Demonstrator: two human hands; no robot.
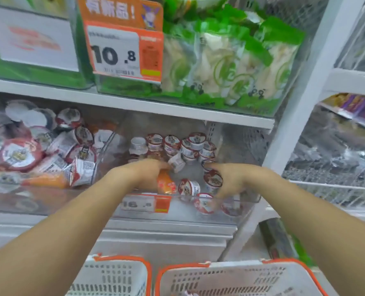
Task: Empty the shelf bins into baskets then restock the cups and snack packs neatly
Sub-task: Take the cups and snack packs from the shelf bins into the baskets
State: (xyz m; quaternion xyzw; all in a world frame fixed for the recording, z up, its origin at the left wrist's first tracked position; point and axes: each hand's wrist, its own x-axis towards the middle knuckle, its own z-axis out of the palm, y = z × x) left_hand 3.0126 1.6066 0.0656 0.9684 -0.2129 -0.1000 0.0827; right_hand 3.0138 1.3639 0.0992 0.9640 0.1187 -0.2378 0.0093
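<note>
A clear shelf bin (237, 201) on the lower shelf holds several small red-and-white lidded cups (173, 144), some stacked at the back, some loose at the front. Both my hands reach into it. My left hand (149, 170) curls over an orange snack pack (165, 184), its fingertips close to a tipped white cup (177, 163). My right hand (235, 180) curls round an upright cup (212, 181) near the bin's right side. Two white baskets with orange rims, the left basket (121, 259) and the right basket (220, 265), stand below in front of me.
A second bin (104, 146) to the left is heaped with cups and an orange pack. Above, a clear bin holds green-and-white snack packs (220, 60) behind a 10.8 price tag (117, 52). A white shelf post (301, 103) and a wire rack (337, 189) stand at the right.
</note>
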